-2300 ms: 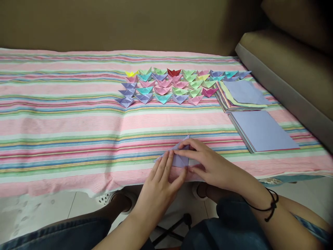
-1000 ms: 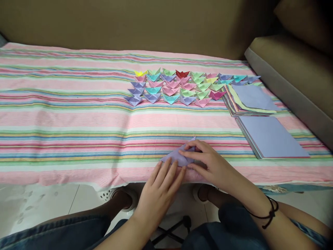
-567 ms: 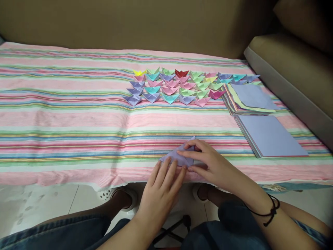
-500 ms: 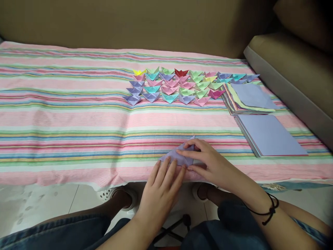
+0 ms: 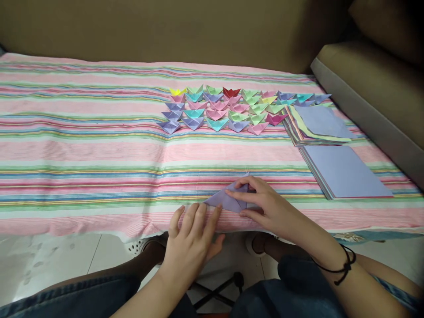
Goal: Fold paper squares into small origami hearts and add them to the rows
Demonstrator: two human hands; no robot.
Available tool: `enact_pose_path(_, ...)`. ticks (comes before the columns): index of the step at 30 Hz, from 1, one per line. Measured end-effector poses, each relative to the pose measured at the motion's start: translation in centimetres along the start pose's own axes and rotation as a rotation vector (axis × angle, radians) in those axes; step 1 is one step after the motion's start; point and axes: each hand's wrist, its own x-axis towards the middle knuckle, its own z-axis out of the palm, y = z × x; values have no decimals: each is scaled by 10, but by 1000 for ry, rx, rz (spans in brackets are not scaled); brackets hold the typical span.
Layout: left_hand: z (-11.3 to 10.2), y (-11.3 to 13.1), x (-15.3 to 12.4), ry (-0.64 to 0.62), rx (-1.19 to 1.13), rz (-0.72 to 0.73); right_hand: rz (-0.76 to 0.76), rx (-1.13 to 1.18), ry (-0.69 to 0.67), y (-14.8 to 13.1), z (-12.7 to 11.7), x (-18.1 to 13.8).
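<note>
A folded sheet of purple paper (image 5: 228, 199), roughly a triangle, lies flat near the front edge of the striped cloth (image 5: 99, 152). My right hand (image 5: 265, 198) rests over its right side, fingers spread and pressing it down, thumb by the lower right corner. My left hand (image 5: 194, 229) is at the paper's lower left edge; its index fingertip touches that edge while the other fingers lie apart on the cloth. Part of the paper is hidden beneath my right fingers.
Rows of small folded paper boats (image 5: 217, 115) in several colours stand farther back. To the right lie a stack of mixed coloured paper (image 5: 324, 121) and a neat stack topped with purple paper (image 5: 347, 172). A brown cushioned armrest (image 5: 371, 97) borders the right side.
My left hand has slid left along the paper's lower edge, away from my right thumb. My right hand and the purple paper have stayed nearly still.
</note>
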Motion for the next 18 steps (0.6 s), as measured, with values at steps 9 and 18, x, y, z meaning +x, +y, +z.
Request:
enact_pose_path(9,-8,-23,-3,-8,108,8,-14,-16,-10,1,-1,1)
enact_pose_path(18,-19,-38,10,-82,-202,-195,-56,-10,2,1,-1,2)
